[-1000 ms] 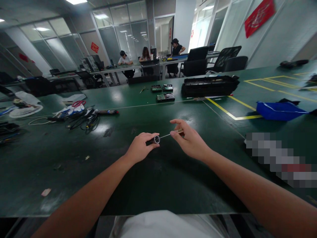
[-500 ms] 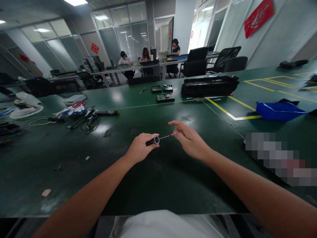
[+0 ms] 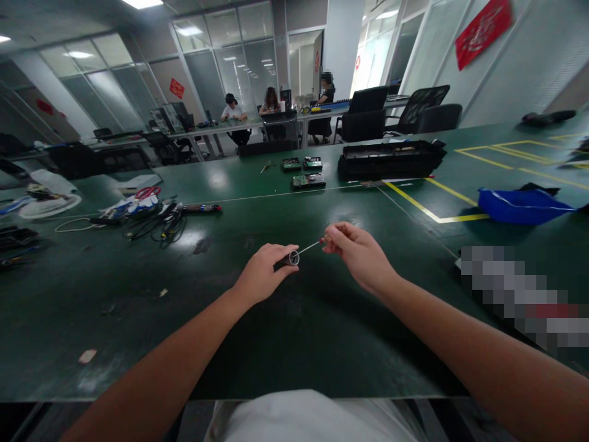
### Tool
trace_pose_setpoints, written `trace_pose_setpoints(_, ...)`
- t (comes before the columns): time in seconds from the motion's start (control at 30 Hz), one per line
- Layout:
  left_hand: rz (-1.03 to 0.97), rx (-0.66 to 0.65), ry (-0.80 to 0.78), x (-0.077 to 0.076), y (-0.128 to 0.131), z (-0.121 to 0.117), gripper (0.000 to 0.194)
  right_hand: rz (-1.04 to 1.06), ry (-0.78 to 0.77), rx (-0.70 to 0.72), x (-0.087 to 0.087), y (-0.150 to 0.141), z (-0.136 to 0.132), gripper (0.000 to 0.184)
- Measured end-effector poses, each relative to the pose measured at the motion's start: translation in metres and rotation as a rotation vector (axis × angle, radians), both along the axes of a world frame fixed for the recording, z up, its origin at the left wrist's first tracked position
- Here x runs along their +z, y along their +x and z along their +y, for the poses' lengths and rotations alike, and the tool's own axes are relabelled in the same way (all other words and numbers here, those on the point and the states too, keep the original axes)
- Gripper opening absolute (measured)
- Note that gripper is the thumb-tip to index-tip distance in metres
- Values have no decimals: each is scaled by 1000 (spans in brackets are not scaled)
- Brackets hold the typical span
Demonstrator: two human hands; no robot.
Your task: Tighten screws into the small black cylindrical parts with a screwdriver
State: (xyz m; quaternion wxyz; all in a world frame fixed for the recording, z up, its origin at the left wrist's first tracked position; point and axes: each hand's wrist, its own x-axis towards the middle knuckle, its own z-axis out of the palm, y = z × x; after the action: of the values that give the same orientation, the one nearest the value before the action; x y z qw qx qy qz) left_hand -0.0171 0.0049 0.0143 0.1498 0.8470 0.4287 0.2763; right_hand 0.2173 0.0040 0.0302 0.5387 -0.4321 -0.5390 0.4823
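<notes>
Above the middle of the green table, my left hand (image 3: 264, 270) grips a small dark cylinder (image 3: 293, 258) between thumb and fingers. Its round, light-rimmed open end faces right. My right hand (image 3: 355, 248) is closed around the handle of a thin screwdriver (image 3: 309, 248), whose handle is mostly hidden by the fingers. The metal shaft slants down to the left, and its tip reaches the cylinder's open end. How deep the tip goes I cannot tell.
Several circuit-board drives (image 3: 308, 180) lie ahead, beside a long black plastic housing (image 3: 391, 159). A blue tray (image 3: 522, 205) sits at right. Cables (image 3: 168, 221) and red-handled scissors (image 3: 148, 192) are at left. A blurred-out object (image 3: 515, 294) lies near my right arm. People sit at a far desk.
My right fingers, partly extended before, have curled around the screwdriver handle. The right hand has risen slightly, so the shaft is steeper. My left hand holds the cylinder in almost the same place.
</notes>
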Motion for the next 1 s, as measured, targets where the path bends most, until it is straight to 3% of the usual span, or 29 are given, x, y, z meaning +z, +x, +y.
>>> trace_pose_setpoints(0.07,14,-23,50,2,0,0,44,153,-147,-41,-3,1,6,24)
trace_pose_setpoints(0.17,45,7,4,3,-1,2,43,160,-159,-103,-7,2,10,22)
trace_pose_setpoints(0.5,66,15,-43,1,-2,5,44,-158,147,-73,-8,-1,-1,22)
trace_pose_setpoints(0.7,72,20,-55,1,-1,3,46,-189,286,-112,-7,-2,-7,15)
trace_pose_setpoints(1.0,88,15,-28,-3,-3,4,45,-369,321,-106,-5,-1,-12,17)
